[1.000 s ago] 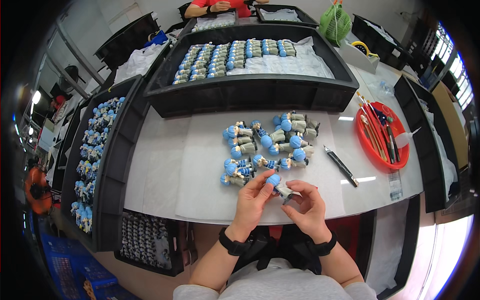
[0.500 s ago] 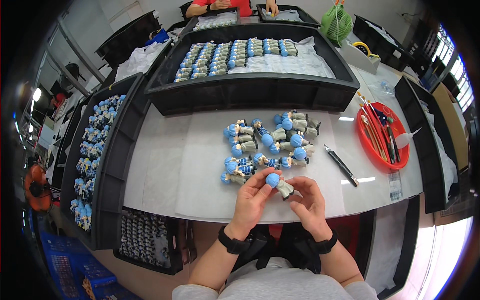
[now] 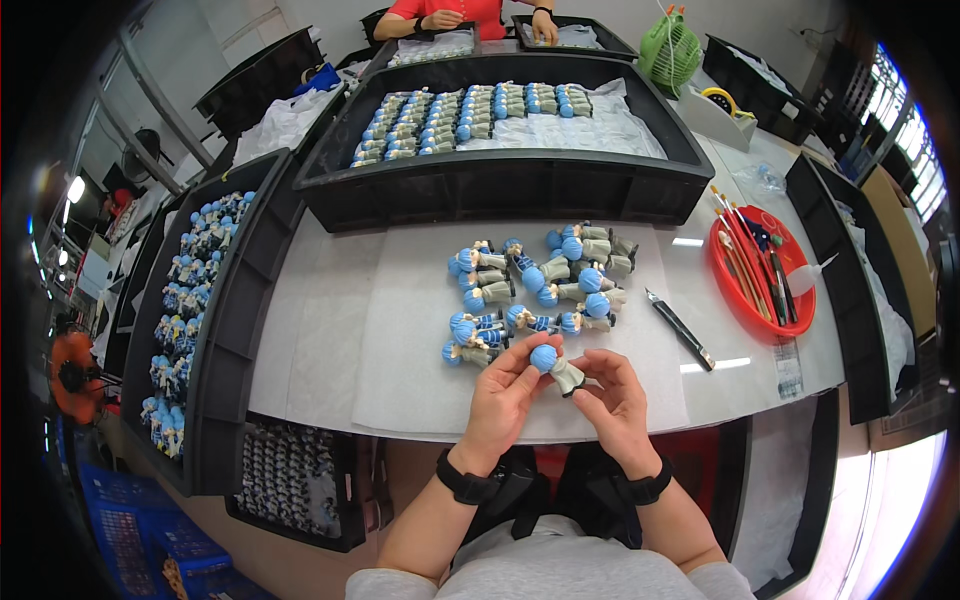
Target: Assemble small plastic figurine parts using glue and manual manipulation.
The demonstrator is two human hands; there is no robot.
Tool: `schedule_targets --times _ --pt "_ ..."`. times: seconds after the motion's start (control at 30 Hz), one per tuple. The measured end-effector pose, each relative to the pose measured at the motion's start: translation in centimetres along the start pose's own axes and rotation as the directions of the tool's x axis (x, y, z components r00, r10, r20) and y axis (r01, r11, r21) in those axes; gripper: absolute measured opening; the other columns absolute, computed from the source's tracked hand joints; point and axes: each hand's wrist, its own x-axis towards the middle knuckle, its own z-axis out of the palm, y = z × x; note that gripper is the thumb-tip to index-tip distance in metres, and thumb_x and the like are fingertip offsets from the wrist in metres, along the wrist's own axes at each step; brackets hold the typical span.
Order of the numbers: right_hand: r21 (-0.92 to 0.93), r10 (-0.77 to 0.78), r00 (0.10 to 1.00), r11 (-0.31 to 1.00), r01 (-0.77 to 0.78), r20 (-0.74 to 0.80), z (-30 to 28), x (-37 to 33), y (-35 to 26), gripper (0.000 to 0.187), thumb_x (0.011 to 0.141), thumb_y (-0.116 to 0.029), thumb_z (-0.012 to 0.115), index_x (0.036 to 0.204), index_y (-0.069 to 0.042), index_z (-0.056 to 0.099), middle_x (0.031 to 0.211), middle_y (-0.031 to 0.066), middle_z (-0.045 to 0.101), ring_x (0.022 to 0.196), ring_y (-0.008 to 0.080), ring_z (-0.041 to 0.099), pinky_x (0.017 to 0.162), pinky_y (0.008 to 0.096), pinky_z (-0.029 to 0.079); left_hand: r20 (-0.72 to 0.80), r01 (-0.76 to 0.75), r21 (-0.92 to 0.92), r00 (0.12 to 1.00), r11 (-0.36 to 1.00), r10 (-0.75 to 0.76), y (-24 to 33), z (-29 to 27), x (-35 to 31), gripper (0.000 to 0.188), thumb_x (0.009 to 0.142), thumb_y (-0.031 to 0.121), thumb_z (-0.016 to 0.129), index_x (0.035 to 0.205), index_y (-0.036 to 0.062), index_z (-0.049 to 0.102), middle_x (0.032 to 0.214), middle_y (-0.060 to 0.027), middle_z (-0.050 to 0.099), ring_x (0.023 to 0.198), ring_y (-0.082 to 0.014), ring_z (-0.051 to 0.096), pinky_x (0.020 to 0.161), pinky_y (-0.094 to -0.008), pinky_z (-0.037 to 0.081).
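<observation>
A small figurine (image 3: 560, 372) with a blue head and grey-beige body is held between my two hands, tilted, its head to the left. My left hand (image 3: 503, 398) pinches it at the head with thumb and fingers. The fingers and thumb of my right hand (image 3: 618, 405) close on its lower end near the dark feet. Just beyond my hands lie several more figurines (image 3: 490, 296) of the same kind in a loose cluster on a white sheet (image 3: 400, 330); some show blue-and-white striped parts.
A large black tray (image 3: 500, 180) with rows of figurines stands behind the cluster. Another black tray (image 3: 232, 350) of figurines is at left. On the right lie a craft knife (image 3: 680, 330) and a red bowl (image 3: 728, 290) with brushes. A co-worker's hands (image 3: 545, 28) are at the far trays.
My right thumb has come up against the figurine's lower end. The figurine stays in nearly the same place. At the back, the co-worker's hands have shifted slightly.
</observation>
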Motion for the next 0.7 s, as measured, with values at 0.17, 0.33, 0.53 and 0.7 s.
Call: schedule_targets --times 0.17,0.33,0.53,0.7 --pt "-0.035 -0.022 1.000 0.999 0.022 -0.010 0.08 0.03 0.20 0.043 0.080 0.005 0.058 0.120 0.000 0.041 0.111 0.0104 0.052 0.102 0.0164 0.053 0.083 0.0283 0.048 -0.022 0.005 -0.011 1.000 1.000 -0.005 0.16 0.38 0.03 0.035 0.093 0.006 0.046 0.128 0.0034 0.044 0.121 -0.0099 0.053 0.109 -0.0176 0.053 0.095 -0.0332 0.041" --pt "-0.050 -0.047 0.999 0.998 0.046 -0.010 0.13 -0.14 0.36 0.045 0.078 0.005 0.062 0.118 0.000 0.043 0.110 0.0109 0.054 0.098 0.0155 0.055 0.081 0.0277 0.048 -0.041 0.010 0.069 0.999 0.998 -0.007 -0.04 0.40 -0.05 0.034 0.094 0.010 0.045 0.128 0.0030 0.045 0.115 -0.0112 0.057 0.105 -0.0175 0.055 0.093 -0.0317 0.043" --pt "0.016 -0.131 0.989 0.991 0.131 0.071 -0.12 -0.27 0.10 0.058 0.071 0.008 0.070 0.122 0.001 0.043 0.109 0.0127 0.055 0.092 0.0166 0.057 0.078 0.0287 0.050 -0.071 0.065 0.073 0.996 0.995 -0.060 -0.08 0.45 0.06 0.032 0.096 0.015 0.044 0.124 0.0004 0.047 0.108 -0.0097 0.060 0.097 -0.0152 0.058 0.084 -0.0277 0.048" --pt "0.021 -0.139 0.988 0.990 0.138 0.066 -0.28 -0.34 0.50 0.057 0.072 0.006 0.071 0.122 0.000 0.045 0.110 0.0130 0.056 0.093 0.0171 0.058 0.077 0.0281 0.050 -0.126 0.087 0.135 0.990 0.987 -0.070 -0.49 0.23 0.06 0.032 0.096 0.018 0.044 0.121 0.0000 0.050 0.105 -0.0086 0.061 0.093 -0.0132 0.059 0.080 -0.0261 0.048"
